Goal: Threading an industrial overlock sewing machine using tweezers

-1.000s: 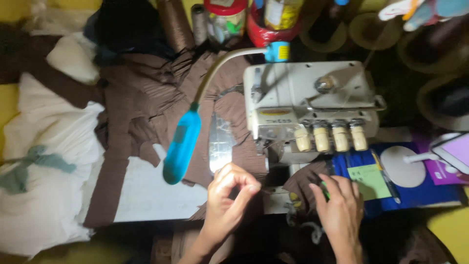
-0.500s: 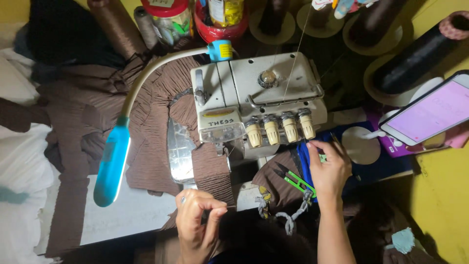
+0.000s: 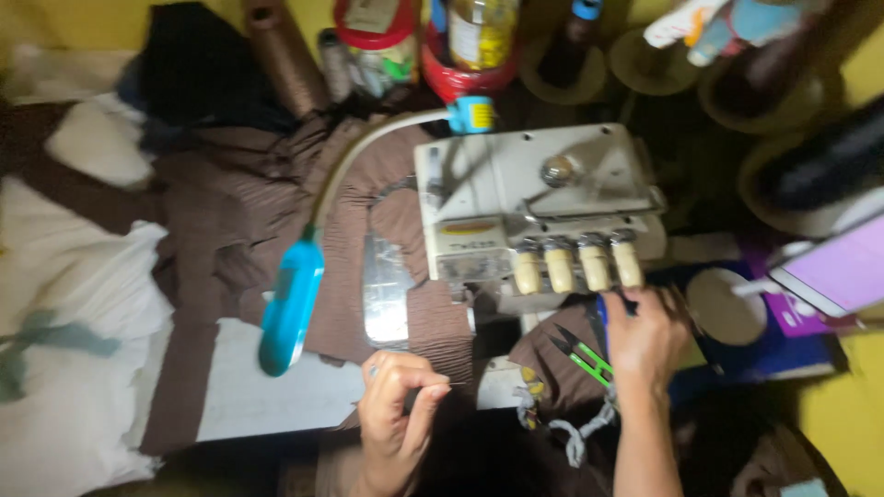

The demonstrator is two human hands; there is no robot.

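Two hands sit below the cream sewing machine [image 3: 539, 207] in my view: my left hand [image 3: 396, 414] has thumb and forefinger pressed together, pinching what looks like a thin thread or needle, too blurred to be sure, just in front of the brown pleated fabric [image 3: 368, 212] under the machine's foot. My right hand [image 3: 645, 340] reaches up to the row of tension knobs [image 3: 575, 267], fingers curled; I cannot tell whether it grips anything. Green-handled snips [image 3: 582, 354] lie just beside it. A blue lamp [image 3: 290, 304] hangs over the cloth.
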